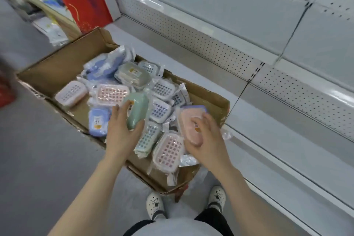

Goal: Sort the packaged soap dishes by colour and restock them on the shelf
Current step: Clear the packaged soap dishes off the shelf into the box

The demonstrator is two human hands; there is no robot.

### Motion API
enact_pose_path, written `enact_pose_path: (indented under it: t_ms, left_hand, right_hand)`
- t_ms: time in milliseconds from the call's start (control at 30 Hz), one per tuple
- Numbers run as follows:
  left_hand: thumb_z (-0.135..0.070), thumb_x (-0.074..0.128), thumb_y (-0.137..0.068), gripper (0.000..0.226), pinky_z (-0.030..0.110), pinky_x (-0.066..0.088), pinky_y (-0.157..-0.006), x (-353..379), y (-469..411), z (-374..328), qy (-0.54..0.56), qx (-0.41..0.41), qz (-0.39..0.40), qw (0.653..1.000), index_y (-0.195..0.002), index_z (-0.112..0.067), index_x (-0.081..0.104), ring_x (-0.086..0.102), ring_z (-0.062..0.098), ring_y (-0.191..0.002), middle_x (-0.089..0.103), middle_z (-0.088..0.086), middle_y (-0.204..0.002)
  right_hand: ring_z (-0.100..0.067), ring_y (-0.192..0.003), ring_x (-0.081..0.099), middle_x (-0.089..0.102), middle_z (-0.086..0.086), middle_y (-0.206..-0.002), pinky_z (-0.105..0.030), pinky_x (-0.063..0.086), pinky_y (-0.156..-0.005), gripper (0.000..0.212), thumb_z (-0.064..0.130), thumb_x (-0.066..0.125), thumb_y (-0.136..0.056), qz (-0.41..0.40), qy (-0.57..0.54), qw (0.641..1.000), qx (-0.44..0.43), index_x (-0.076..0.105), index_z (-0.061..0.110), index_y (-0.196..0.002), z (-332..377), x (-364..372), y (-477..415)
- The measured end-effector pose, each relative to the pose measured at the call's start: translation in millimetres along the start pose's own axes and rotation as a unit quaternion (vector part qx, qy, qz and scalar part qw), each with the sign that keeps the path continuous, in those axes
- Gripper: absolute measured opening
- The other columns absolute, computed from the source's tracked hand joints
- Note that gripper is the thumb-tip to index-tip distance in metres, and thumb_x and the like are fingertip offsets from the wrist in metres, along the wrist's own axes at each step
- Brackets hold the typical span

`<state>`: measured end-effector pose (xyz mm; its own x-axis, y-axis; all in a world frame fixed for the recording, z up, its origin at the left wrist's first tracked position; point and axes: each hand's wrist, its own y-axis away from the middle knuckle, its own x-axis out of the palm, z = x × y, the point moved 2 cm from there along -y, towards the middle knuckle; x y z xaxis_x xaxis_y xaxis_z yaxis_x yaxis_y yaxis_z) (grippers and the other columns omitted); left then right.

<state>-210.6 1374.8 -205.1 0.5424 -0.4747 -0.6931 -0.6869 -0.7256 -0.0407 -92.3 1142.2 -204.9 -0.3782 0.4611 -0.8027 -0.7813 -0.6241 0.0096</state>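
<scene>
My left hand (122, 128) curls round a green soap dish (138, 109), long axis pointing away from me; my right hand (206, 142) grips a pink soap dish (189, 120) — both above the box (57, 67). The shelf (268, 140) lies right, nearer my right hand.

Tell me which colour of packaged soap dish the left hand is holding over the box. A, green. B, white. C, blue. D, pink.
A: the left hand grips the green soap dish above the cardboard box, while the pink soap dish is held in the right hand.
</scene>
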Motion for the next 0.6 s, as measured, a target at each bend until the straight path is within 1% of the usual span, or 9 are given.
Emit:
enact_pose_path:
  t_ms: [67,133,167,233,333,433,500,600]
  left_hand:
    - [-0.032,0.067,-0.082,0.069,0.045,0.037,-0.108,-9,10,30,-0.019,-0.033,0.001,0.999,-0.144,-0.028,0.037,0.033,0.025,-0.139,0.037,0.006,-0.149]
    - [-0.034,0.067,-0.077,0.068,0.045,0.042,-0.102,-15,16,52,-0.034,-0.052,0.002,0.998,-0.14,-0.025,0.043,0.044,0.029,-0.129,0.042,0.008,-0.144]
    - [-0.033,0.067,-0.076,0.067,0.045,0.042,-0.1,-17,18,60,-0.04,-0.061,0.003,0.997,-0.139,-0.024,0.044,0.045,0.03,-0.125,0.043,0.008,-0.143]
    - [-0.029,0.07,-0.078,0.066,0.044,0.04,-0.101,-19,21,73,-0.052,-0.077,0.003,0.996,-0.139,-0.022,0.044,0.044,0.032,-0.125,0.042,0.01,-0.143]
    - [-0.031,0.07,-0.081,0.066,0.046,0.04,-0.103,-22,16,90,-0.062,-0.087,-0.007,0.994,-0.14,-0.025,0.042,0.042,0.033,-0.127,0.04,0.012,-0.143]
    - [-0.034,0.068,-0.082,0.066,0.048,0.04,-0.103,-31,-3,110,-0.075,-0.098,-0.035,0.992,-0.141,-0.026,0.039,0.041,0.036,-0.128,0.037,0.015,-0.143]
    - [-0.035,0.066,-0.083,0.065,0.05,0.042,-0.101,-38,-21,126,-0.083,-0.123,-0.059,0.987,-0.141,-0.028,0.038,0.041,0.039,-0.126,0.035,0.016,-0.145]
    - [-0.034,0.065,-0.084,0.064,0.052,0.04,-0.102,-43,-52,150,-0.106,-0.161,-0.073,0.979,-0.142,-0.023,0.038,0.04,0.043,-0.126,0.03,0.018,-0.148]
  right_hand:
    - [-0.021,-0.146,0.017,0.013,0.004,-0.159,-0.046,0.031,-0.115,0.067,0.047,0.065,-0.083,0.061,0.022,0.998,-0.017,0.037,0.032,-0.142,16,28,-9]
    - [-0.022,-0.145,0.017,0.01,0.005,-0.159,-0.045,0.03,-0.115,0.066,0.048,0.062,-0.085,0.101,0.052,0.993,-0.045,0.034,0.034,-0.143,33,52,-19]
    - [-0.023,-0.145,0.018,0.009,0.004,-0.159,-0.045,0.03,-0.115,0.065,0.048,0.06,-0.086,0.119,0.064,0.989,-0.062,0.033,0.034,-0.143,41,62,-25]
    - [-0.024,-0.147,0.016,0.006,0.004,-0.161,-0.047,0.028,-0.116,0.066,0.048,0.058,-0.088,0.16,0.087,0.979,-0.091,0.029,0.034,-0.145,52,85,-36]
    - [-0.025,-0.148,0.011,0.001,0.004,-0.162,-0.047,0.024,-0.119,0.072,0.046,0.061,-0.089,0.204,0.14,0.962,-0.115,0.026,0.032,-0.15,57,112,-54]
    - [-0.028,-0.149,0.006,-0.001,0.002,-0.163,-0.048,0.021,-0.12,0.074,0.044,0.061,-0.09,0.231,0.181,0.948,-0.122,0.023,0.031,-0.152,58,129,-72]
    - [-0.029,-0.149,0.005,-0.001,0.002,-0.164,-0.05,0.021,-0.119,0.075,0.041,0.063,-0.09,0.247,0.203,0.939,-0.125,0.023,0.032,-0.152,55,134,-80]
    - [-0.032,-0.149,0.007,0.0,0.002,-0.164,-0.052,0.023,-0.118,0.075,0.039,0.065,-0.089,0.27,0.244,0.923,-0.128,0.023,0.036,-0.151,49,140,-88]
